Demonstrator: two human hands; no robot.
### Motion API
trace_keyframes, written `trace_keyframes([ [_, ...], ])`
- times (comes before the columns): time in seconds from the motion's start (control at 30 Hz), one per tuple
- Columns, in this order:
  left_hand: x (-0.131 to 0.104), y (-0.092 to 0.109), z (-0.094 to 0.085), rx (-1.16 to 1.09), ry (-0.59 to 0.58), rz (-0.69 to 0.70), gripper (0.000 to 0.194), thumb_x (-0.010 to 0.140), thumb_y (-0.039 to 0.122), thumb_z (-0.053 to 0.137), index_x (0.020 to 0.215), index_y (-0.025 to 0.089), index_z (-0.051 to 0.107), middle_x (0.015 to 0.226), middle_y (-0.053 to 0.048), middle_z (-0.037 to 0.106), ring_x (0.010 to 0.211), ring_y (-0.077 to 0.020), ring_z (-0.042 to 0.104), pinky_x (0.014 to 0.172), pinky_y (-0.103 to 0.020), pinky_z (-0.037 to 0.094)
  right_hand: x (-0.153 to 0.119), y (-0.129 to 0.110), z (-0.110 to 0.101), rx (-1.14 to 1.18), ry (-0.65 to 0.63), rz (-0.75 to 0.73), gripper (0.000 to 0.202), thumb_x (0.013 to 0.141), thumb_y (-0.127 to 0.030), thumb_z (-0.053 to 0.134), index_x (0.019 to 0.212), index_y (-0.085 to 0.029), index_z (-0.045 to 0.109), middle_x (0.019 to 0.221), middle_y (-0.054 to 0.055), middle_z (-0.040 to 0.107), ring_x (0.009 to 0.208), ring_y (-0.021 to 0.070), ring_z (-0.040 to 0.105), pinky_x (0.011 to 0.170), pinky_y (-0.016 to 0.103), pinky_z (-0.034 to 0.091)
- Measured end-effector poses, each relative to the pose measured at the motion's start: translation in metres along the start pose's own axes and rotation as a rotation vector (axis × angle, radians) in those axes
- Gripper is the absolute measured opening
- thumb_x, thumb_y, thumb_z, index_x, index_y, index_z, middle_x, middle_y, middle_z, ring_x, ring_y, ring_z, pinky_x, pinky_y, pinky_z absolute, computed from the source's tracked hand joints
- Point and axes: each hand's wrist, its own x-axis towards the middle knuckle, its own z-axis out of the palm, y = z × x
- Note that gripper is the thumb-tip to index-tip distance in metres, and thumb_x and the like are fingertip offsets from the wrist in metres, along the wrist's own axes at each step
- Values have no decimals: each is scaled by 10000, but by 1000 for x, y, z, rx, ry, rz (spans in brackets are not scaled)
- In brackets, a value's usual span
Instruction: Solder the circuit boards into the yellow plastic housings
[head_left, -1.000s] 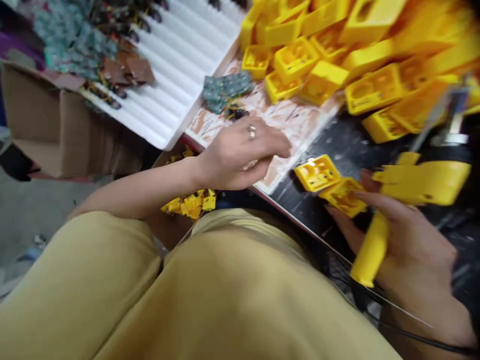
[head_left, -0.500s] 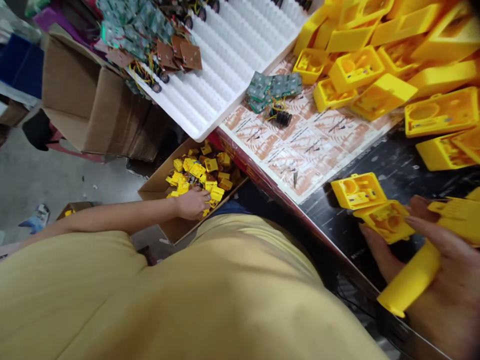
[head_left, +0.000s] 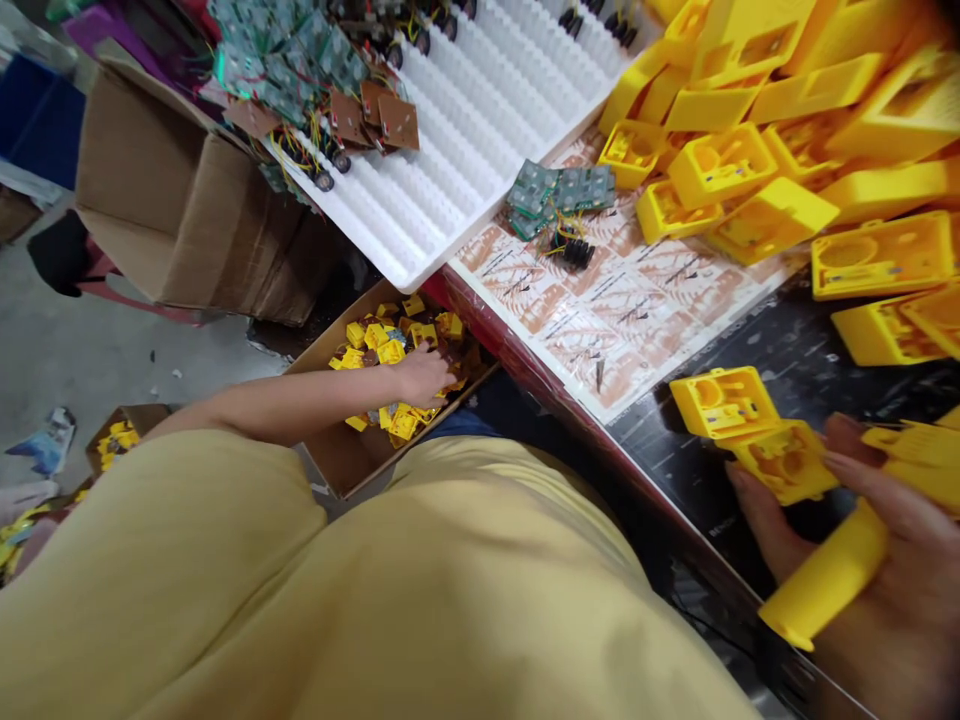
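Low in a cardboard box (head_left: 358,462), my left hand (head_left: 424,378) rests among small yellow plastic parts (head_left: 403,420). Its fingers look apart, but their tips are partly hidden against the pile. On the black work surface at the right, my right hand (head_left: 885,570) has thumb and fingers around an open yellow plastic casing (head_left: 787,460). A yellow tube-shaped piece (head_left: 829,580) lies across that palm. Touching the held casing is another open yellow casing (head_left: 726,402) with small fittings inside. More yellow plastic (head_left: 919,460) shows beyond the right fingers, partly cut off.
Yellow casings (head_left: 780,100) are heaped at the upper right. Green circuit boards (head_left: 559,190) with wires lie on a printed sheet (head_left: 607,320). A white ridged foam tray (head_left: 442,150) carries more boards and wired parts. An open carton (head_left: 150,180) stands at the left.
My left hand has moved right and slightly upward across the yellow parts in the box. My right hand keeps its hold on the casing. The view has shifted slightly.
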Motion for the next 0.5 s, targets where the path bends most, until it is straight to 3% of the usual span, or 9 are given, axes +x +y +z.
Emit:
trace_keyframes([
  [0.1, 3, -8, 14, -6, -51, -2, 501, 789, 417, 721, 1231, 187, 671, 1158, -156, 704, 1148, -343, 592, 1082, -549, 354, 6, -9, -5, -36, 45, -101, 677, 910, -504, 644, 1505, -251, 442, 1211, 124, 705, 1083, 292, 694, 867, 438, 607],
  [0.3, 8, -28, 25, -48, -75, -158, 549, 840, 542, 622, 1198, 130, 677, 1247, -214, 656, 1201, -392, 543, 1052, -601, 385, 8, -7, -1, -42, 83, -109, 663, 870, -491, 706, 1457, -265, 495, 1200, 101, 720, 1008, 273, 711, 746, 409, 606],
  [0.37, -1, -32, 26, -55, -87, -186, 588, 835, 515, 633, 1294, 147, 632, 1319, -220, 616, 1276, -411, 486, 1044, -608, 403, 6, -5, 0, -27, 63, -102, 642, 887, -512, 671, 1456, -276, 492, 1202, 103, 718, 1027, 285, 705, 751, 429, 601],
  [0.5, -39, -32, 37, -75, -71, -179, 729, 877, 404, 606, 1547, 232, 376, 1529, -208, 434, 1380, -389, 406, 1029, -531, 466, 1, -3, -1, -20, 1, -21, 624, 899, -555, 620, 1462, -332, 469, 1224, 84, 706, 1061, 292, 687, 779, 452, 592],
])
